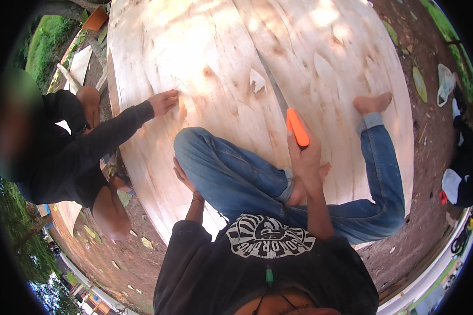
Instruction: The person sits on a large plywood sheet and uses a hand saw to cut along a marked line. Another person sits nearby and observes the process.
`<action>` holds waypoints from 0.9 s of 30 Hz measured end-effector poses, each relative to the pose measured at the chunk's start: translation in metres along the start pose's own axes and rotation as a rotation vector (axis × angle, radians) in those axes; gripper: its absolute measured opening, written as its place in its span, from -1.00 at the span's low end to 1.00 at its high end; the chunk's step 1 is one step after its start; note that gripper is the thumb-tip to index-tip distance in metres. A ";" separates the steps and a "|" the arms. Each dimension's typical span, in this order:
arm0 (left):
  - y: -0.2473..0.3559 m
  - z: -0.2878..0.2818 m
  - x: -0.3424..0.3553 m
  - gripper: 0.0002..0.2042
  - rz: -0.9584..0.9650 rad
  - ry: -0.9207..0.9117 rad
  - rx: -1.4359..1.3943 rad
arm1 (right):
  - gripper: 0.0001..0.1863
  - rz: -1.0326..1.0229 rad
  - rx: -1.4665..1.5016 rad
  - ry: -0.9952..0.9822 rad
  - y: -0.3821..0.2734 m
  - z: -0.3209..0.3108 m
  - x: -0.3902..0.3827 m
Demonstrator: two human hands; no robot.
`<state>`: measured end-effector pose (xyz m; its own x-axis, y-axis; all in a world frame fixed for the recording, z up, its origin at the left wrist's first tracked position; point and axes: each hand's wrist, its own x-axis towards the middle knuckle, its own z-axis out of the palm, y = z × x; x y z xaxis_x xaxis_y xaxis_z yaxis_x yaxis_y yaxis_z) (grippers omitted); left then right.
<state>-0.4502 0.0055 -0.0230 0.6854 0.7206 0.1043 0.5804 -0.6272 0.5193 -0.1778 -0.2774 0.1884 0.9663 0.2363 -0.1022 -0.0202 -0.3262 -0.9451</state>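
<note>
My right hand (305,157) is closed on the orange handle (298,126) of a saw, whose grey blade (276,89) points away from me along a narrow line in the pale wooden sheet (347,73). My left hand (185,178) rests on the wood beside my bent left knee, fingers stretched out and partly hidden by the jeans. A small torn white flake (256,80) lies left of the blade. A co-worker's hand (163,102) touches the sheet at the left, above my knee.
The co-worker (68,142) crouches at the left edge in dark clothes. My bare right foot (370,103) is on the sheet. Dirt ground with leaves surrounds it, with branches and an orange object (95,18) at upper left and dark items (457,157) at right.
</note>
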 end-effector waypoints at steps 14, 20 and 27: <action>0.007 -0.005 0.004 -0.30 0.118 -0.010 0.559 | -0.47 -0.014 0.030 0.000 -0.002 -0.004 -0.007; -0.003 -0.001 0.005 -0.32 0.117 0.067 0.371 | -0.47 -0.045 -0.006 0.002 -0.009 -0.020 -0.029; 0.016 -0.008 0.004 -0.28 0.123 -0.014 0.490 | -0.47 -0.039 -0.005 0.000 0.001 -0.015 -0.018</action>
<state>-0.4412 0.0007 -0.0074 0.7657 0.6305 0.1271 0.6306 -0.7748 0.0447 -0.1914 -0.2952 0.1941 0.9664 0.2485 -0.0655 0.0184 -0.3209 -0.9469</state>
